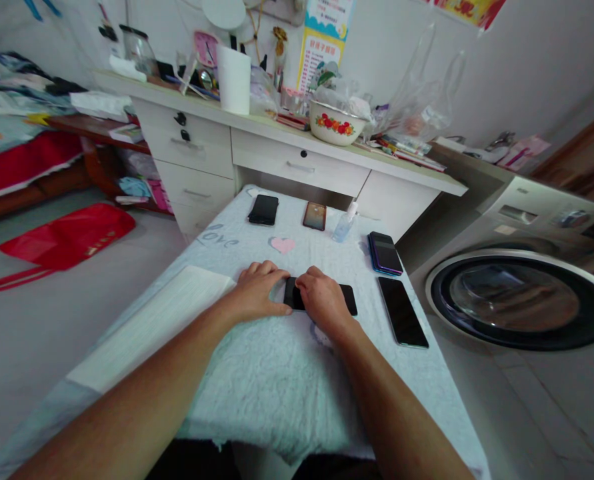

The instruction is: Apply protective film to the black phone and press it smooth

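A black smartphone lies flat and sideways on the cloth-covered table. My left hand grips its left end, thumb at the near edge and forefinger at the far edge. Over the middle of the screen, my right hand presses down with curled fingers; anything pinched in them is hidden. To the right lie a larger black phone and a stack of phones. Farther back are a dark phone, a small brownish phone and a clear spray bottle.
A folded white cloth lies along the table's left side. Behind the table stands a white desk carrying a flowered bowl and a paper roll. A washing machine is at the right, a red bag on the floor at left.
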`<action>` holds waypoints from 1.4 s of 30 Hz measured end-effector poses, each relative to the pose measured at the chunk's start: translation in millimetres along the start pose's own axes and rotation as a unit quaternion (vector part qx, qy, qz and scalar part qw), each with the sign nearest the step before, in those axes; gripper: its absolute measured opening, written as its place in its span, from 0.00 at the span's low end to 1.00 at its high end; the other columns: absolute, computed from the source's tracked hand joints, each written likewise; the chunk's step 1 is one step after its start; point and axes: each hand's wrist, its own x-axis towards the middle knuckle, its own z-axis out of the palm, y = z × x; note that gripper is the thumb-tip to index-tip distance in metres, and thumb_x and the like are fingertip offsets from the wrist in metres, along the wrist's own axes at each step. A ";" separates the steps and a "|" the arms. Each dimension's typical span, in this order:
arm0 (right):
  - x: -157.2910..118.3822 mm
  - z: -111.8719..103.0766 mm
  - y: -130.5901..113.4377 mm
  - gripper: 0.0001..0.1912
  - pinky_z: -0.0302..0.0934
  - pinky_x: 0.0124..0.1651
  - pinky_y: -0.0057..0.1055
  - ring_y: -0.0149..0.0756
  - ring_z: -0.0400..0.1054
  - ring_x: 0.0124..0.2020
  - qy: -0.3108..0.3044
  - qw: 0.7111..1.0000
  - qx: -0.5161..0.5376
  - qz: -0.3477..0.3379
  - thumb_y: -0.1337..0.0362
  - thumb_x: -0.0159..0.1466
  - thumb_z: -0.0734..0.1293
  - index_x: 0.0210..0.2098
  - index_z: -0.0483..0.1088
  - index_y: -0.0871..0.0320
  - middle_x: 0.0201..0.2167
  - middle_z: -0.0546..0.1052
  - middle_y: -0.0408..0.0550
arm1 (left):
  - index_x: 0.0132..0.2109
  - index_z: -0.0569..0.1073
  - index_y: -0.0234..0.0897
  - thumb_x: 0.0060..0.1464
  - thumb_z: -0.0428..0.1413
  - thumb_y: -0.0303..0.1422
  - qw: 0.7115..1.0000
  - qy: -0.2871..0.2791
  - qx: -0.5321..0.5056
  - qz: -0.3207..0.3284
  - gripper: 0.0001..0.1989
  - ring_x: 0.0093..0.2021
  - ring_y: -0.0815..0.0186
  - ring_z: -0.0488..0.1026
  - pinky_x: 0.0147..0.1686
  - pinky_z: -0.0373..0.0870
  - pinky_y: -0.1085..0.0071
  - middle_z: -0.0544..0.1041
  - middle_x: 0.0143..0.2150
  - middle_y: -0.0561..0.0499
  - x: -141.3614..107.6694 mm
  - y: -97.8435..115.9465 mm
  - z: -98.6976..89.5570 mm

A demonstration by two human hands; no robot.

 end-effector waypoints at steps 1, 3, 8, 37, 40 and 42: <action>-0.1 0.1 -0.5 0.14 0.58 0.38 0.27 0.32 0.69 0.36 -0.002 1.000 0.001 -0.004 0.66 0.69 0.57 0.42 0.75 0.55 0.41 0.72 0.47 | 0.58 0.67 0.47 0.40 0.61 0.51 1.000 -0.001 0.000 -0.001 0.37 0.54 0.51 0.62 0.53 0.60 0.58 0.68 0.54 0.46 0.1 0.0 -0.2; 0.1 0.2 -1.0 0.14 0.58 0.38 0.27 0.31 0.69 0.36 -0.009 1.000 0.000 -0.004 0.66 0.69 0.57 0.43 0.75 0.55 0.41 0.72 0.47 | 0.58 0.67 0.47 0.41 0.61 0.51 1.000 -0.003 0.001 -0.002 0.37 0.54 0.51 0.62 0.53 0.60 0.58 0.68 0.54 0.46 0.2 0.1 -0.5; 3.5 1.6 0.8 0.15 0.58 0.39 0.27 0.32 0.69 0.37 -0.005 1.000 -0.004 0.016 0.65 0.70 0.56 0.44 0.75 0.55 0.42 0.72 0.48 | 0.59 0.67 0.46 0.40 0.61 0.52 1.000 -0.003 0.003 -0.003 0.37 0.54 0.50 0.62 0.53 0.60 0.57 0.67 0.54 0.46 0.0 0.7 -0.9; 11.6 5.6 -2.0 0.15 0.57 0.37 0.27 0.33 0.69 0.36 0.012 1.000 0.004 -0.001 0.65 0.69 0.57 0.42 0.75 0.54 0.42 0.73 0.47 | 0.57 0.67 0.47 0.42 0.61 0.50 1.000 -0.007 0.007 -0.007 0.35 0.54 0.51 0.62 0.52 0.61 0.58 0.68 0.54 0.46 -0.9 2.7 -2.7; 13.1 5.6 -1.8 0.15 0.57 0.36 0.28 0.32 0.69 0.35 0.020 1.000 -0.009 0.010 0.64 0.70 0.57 0.42 0.75 0.55 0.41 0.73 0.47 | 0.58 0.67 0.46 0.42 0.61 0.52 1.000 -0.005 0.008 -0.004 0.36 0.53 0.50 0.62 0.52 0.61 0.57 0.68 0.54 0.46 -0.5 1.4 -1.8; 14.1 6.4 -1.4 0.14 0.57 0.36 0.28 0.32 0.69 0.35 0.025 0.999 -0.015 0.016 0.64 0.70 0.57 0.41 0.74 0.55 0.40 0.72 0.47 | 0.58 0.67 0.45 0.41 0.61 0.52 1.000 -0.004 0.011 -0.001 0.37 0.53 0.50 0.62 0.52 0.61 0.57 0.68 0.54 0.45 0.0 0.6 -1.0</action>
